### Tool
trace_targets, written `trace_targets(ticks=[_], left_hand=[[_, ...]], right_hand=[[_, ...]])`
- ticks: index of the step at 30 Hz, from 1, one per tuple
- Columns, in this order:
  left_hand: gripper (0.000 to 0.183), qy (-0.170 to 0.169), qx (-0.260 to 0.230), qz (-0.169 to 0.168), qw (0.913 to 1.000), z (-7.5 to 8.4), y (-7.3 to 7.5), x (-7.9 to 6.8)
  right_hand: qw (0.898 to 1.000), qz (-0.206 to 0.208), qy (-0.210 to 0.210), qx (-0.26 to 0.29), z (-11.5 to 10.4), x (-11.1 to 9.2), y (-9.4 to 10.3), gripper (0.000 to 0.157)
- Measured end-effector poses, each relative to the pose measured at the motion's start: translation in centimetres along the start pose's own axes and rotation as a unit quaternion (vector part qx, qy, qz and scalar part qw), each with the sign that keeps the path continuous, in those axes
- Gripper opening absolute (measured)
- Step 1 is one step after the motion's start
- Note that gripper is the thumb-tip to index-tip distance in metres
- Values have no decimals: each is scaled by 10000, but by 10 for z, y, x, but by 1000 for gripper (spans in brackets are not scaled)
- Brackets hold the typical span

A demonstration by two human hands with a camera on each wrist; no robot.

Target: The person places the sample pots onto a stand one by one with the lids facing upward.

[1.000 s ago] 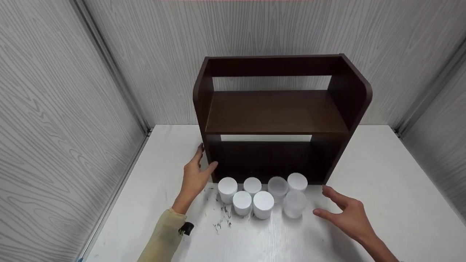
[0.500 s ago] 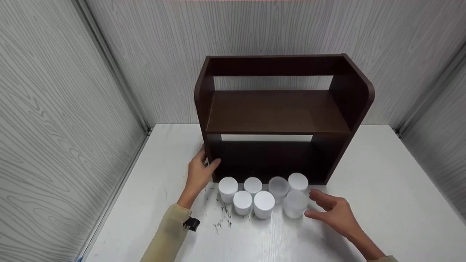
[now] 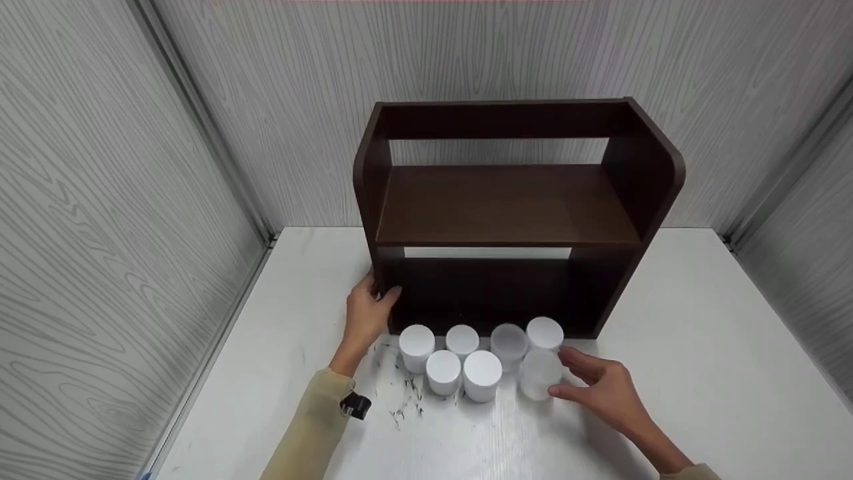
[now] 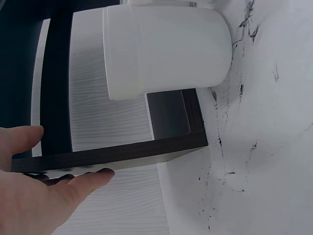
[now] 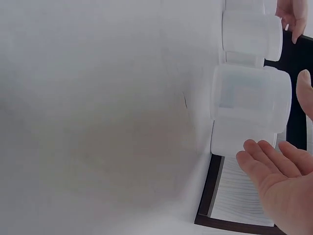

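A dark brown two-tier shelf (image 3: pixel 506 207) stands on the white table. My left hand (image 3: pixel 365 315) holds its left side panel, thumb on the inner side and fingers outside; the left wrist view shows the panel's edge (image 4: pixel 132 152) between them. Along the shelf's front stand several lidded jars, some opaque white like the left one (image 3: pixel 417 347), others translucent. My right hand (image 3: pixel 608 393) is beside the front right translucent jar (image 3: pixel 540 373), with thumb and fingers spread around its right side. In the right wrist view the fingers lie straight near the jars, thumb apart from the translucent jar (image 5: pixel 250 95).
Pale wood-grain walls enclose the table (image 3: pixel 720 347) at the back and both sides. Dark scuff marks (image 3: pixel 406 403) lie on the tabletop in front of the left jars. A black band (image 3: pixel 355 405) sits on the left sleeve.
My right hand has moved left, from apart to right beside the front translucent jar. My left hand has closed in on the shelf's side panel. The jars stay in place.
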State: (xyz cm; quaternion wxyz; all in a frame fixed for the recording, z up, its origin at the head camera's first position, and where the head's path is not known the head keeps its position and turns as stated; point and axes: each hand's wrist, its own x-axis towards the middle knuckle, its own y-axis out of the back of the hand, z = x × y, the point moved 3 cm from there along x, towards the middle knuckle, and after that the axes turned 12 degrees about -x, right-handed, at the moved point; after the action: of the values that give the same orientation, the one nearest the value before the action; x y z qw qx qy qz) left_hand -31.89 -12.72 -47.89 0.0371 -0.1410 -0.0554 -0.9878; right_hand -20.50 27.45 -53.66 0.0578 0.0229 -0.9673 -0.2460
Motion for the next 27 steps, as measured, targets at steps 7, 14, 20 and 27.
trace_targets(ticks=[7, 14, 20, 27], left_hand=[[59, 59, 54, 83, 9999, -4, -2, 4], [53, 78, 59, 105, 9999, -5, -1, 4], [52, 46, 43, 63, 10000, -5, 1, 5], [50, 224, -49, 22, 9997, -6, 2, 4]], right_hand=[[10000, 40, -43, 31, 2, 2, -3, 68], [9998, 11, 66, 161, 1, 4, -5, 67], [9998, -10, 102, 149, 3, 6, -7, 68], [9998, -19, 170, 134, 6, 8, -9, 67]])
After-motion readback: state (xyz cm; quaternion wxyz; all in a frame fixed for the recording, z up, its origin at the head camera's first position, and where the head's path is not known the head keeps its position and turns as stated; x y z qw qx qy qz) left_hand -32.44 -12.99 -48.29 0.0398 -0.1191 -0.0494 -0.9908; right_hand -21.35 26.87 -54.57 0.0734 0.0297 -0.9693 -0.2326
